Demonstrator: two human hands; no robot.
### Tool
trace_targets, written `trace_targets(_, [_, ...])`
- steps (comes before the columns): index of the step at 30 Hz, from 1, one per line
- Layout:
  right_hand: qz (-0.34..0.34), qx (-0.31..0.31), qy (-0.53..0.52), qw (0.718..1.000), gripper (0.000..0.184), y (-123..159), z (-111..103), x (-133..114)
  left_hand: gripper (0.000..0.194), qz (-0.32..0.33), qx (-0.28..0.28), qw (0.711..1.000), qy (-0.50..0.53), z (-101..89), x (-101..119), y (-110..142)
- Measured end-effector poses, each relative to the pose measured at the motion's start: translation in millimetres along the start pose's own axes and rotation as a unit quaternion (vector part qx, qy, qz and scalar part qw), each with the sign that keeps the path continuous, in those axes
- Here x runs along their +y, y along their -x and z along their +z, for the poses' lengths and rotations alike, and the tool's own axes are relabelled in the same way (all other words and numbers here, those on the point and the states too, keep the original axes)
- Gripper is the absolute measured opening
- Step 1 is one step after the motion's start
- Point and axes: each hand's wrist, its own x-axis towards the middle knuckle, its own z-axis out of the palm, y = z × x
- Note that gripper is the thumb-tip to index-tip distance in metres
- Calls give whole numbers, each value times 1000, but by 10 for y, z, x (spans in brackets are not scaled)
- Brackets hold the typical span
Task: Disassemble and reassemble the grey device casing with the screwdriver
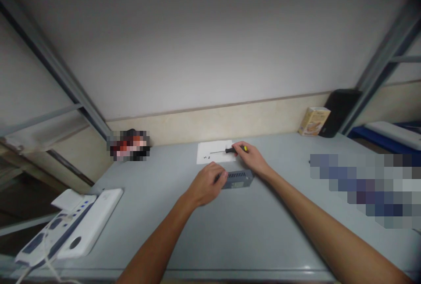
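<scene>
My left hand [208,182] is closed around the left end of a small grey box [241,183], which has a row of vent slots on top and a pale label on the side facing me. The box rests on the table. My right hand [250,156] has its fingers closed on the black and yellow handle of a screwdriver [229,149]. Its thin shaft points left, over a white sheet of paper [201,147] behind the box. Several tiny dark pieces, seemingly screws [208,157], lie on the paper near the tip.
On the grey table [256,240], a white power strip [55,227] with cables and a white slab-like device [95,222] lie at the left. A yellow carton [314,121] and a black speaker-like box [340,110] stand at the back right. Blurred-out patches cover things on both sides.
</scene>
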Motion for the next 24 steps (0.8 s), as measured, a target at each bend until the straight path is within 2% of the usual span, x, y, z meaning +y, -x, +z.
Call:
trace_targets(3, [8,-18,4,1000,48,-2,2,2,54,-52,45,997,22,22,-111,-18])
trace_targets(6, [7,-4,9,1000,49,-3,-1,24,62,-99,123,987,40,-26,-265,-40])
trace_targets(9, [18,8,6,1000,51,1,-16,33,46,-100,189,976,-39,-99,-444,-58])
trace_targets(12, [26,8,-5,1000,53,14,-38,11,29,-98,191,970,-116,-116,-597,-62])
trace_targets(14, [23,8,-18,1000,52,27,-56,-23,25,-101,198,966,-133,-93,-657,-63])
trace_targets(19, [14,-15,-53,998,51,63,-85,-124,24,-86,218,966,-108,-42,-662,-79])
trace_targets(24, [8,-24,-55,998,51,82,-79,-158,18,-69,217,970,-86,-74,-641,-93])
